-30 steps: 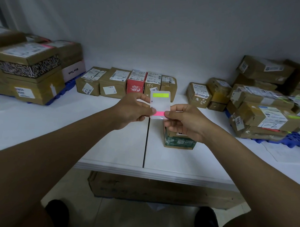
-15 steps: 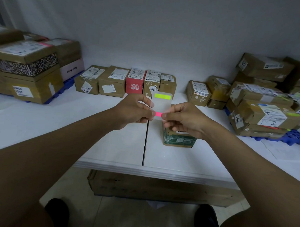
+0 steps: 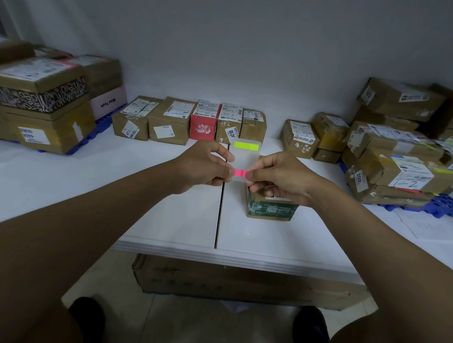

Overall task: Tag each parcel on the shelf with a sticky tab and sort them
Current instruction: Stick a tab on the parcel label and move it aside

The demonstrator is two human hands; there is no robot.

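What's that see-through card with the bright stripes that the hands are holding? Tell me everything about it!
The card is a thin, clear plastic sheet with rounded corners, held upright above the white shelf. A yellow-green tab sits across its top and a pink tab near its bottom. The left hand pinches its left edge; the right hand pinches the pink tab's right end. A small green-sided parcel stands just behind and below it.

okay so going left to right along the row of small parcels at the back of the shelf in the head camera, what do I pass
Brown parcel with a 473 sticker → wider brown parcel → red parcel → brown parcel labelled 3018 → plain brown parcel.
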